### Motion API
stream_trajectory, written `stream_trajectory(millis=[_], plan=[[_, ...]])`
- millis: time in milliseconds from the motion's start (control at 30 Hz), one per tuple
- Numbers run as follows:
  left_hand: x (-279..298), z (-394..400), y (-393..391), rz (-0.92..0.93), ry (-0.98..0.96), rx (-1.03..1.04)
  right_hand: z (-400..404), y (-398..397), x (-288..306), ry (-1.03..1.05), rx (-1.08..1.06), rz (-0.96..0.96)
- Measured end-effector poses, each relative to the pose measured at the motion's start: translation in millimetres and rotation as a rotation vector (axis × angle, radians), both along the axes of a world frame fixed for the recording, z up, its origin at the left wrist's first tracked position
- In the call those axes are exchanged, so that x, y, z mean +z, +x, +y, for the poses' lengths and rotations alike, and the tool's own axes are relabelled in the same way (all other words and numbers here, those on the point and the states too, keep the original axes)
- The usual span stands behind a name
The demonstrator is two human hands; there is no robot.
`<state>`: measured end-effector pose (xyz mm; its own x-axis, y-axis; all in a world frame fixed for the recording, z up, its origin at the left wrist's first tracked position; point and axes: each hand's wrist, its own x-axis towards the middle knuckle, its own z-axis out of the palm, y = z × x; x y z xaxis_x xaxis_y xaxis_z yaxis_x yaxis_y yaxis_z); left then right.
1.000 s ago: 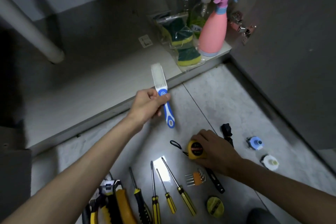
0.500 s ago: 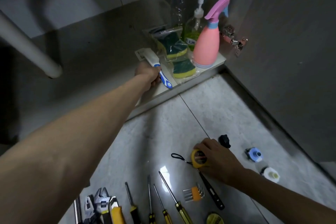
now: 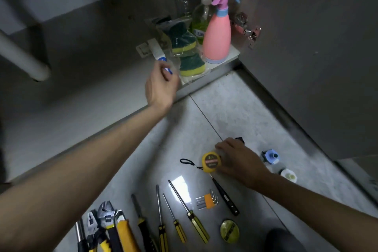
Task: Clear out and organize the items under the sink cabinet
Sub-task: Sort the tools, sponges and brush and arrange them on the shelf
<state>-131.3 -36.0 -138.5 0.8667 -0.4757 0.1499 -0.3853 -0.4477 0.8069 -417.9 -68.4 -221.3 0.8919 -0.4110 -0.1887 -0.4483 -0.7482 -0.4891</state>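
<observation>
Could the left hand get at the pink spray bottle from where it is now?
Probably yes. The left hand hovers open at the cabinet edge, holding nothing. The pink spray bottle stands upright further in and to its right; only the bagged sponges lie partly between, and reaching over them looks feasible.

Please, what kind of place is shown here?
Probably the open cabinet under a sink: a white drain pipe hangs inside, a pink plastic spray bottle stands on its floor, and a metal door hinge is at the side.
</observation>
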Motion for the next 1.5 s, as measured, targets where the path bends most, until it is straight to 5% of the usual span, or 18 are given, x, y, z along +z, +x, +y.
stream_trajectory(millis=[100,233,433,600,900,1067,1233,1500], plan=[[-16,29,-64,0.048,-0.048,-0.311,-19,-30,15,-0.013,-0.238,-0.109],[-51,43,-142,0.025,0.276,-0.744,-35,-81,24,-0.118,-0.421,0.029],[-75,-1,-211,-0.126,0.406,-1.078,-20,-126,8,-0.06,-0.533,0.321],[-89,-34,-234,-0.112,0.538,-1.176,-23,-139,-7,-0.039,-0.587,0.277],[-80,-29,-232,0.08,0.454,-1.076,-26,-124,-12,0.043,-0.643,0.11],[-31,3,-168,-0.05,0.432,-1.031,-21,-86,14,0.16,-0.701,-0.113],[28,51,-73,-0.095,0.318,-0.765,-16,-5,59,0.357,-0.646,-0.33],[35,79,76,-0.069,0.334,-0.257,-23,175,137,0.117,-0.241,-0.408]])
